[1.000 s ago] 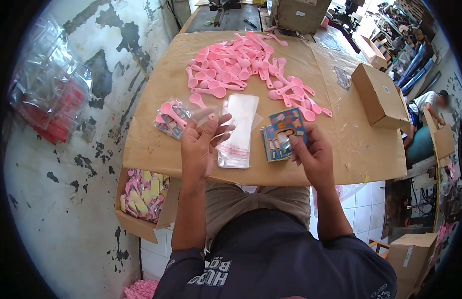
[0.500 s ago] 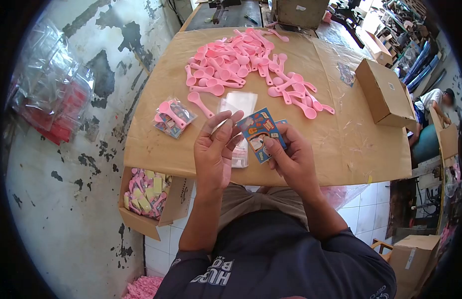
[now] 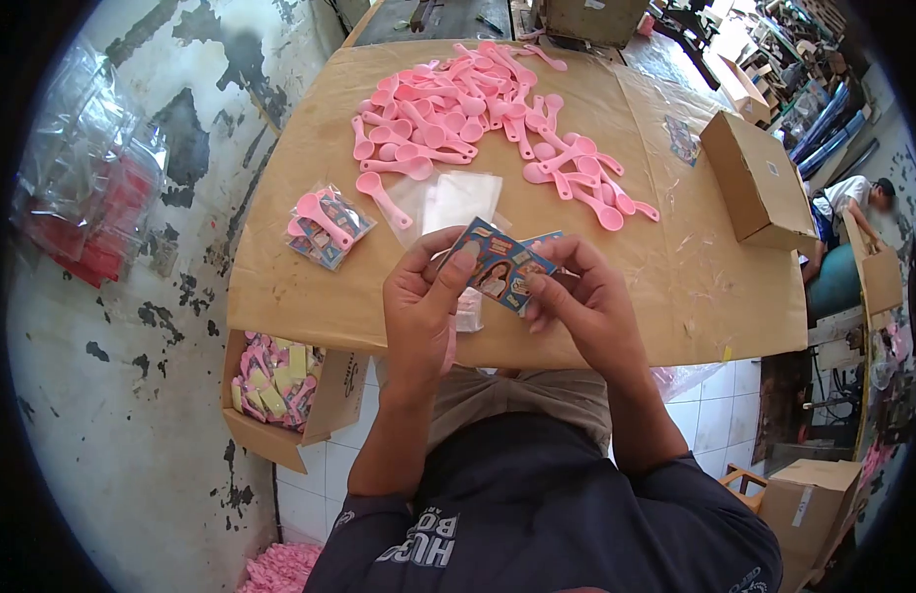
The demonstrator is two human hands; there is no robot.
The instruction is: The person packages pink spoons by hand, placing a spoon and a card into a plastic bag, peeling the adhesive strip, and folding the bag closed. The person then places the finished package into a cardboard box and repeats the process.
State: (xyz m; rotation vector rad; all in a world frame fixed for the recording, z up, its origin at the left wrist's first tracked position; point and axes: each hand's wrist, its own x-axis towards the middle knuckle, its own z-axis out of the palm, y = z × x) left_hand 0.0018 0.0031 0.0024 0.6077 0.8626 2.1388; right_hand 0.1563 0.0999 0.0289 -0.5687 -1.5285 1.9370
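Observation:
Between my two hands is a blue printed card (image 3: 495,269) with a picture on it. My left hand (image 3: 425,287) pinches its left end, thumb on top. The right end is gripped by my right hand (image 3: 580,296), and the edge of another blue card shows behind it. Just beyond my hands lie clear plastic bags (image 3: 462,202), partly covered by my left hand. A single pink measuring spoon (image 3: 384,201) rests at the bags' left. Further left, another pink spoon (image 3: 323,219) lies on a stack of bagged cards (image 3: 332,247).
A large heap of pink spoons (image 3: 433,109) covers the far middle of the paper-covered table (image 3: 280,287). At the right stands a cardboard box (image 3: 759,183). Below the left edge, an open carton (image 3: 330,395) holds packed spoons. A co-worker (image 3: 853,203) is at far right.
My left hand has closed on the card's left end, where its fingers were free before. The card has turned to a flatter, sideways slant. The whole view has shifted slightly.

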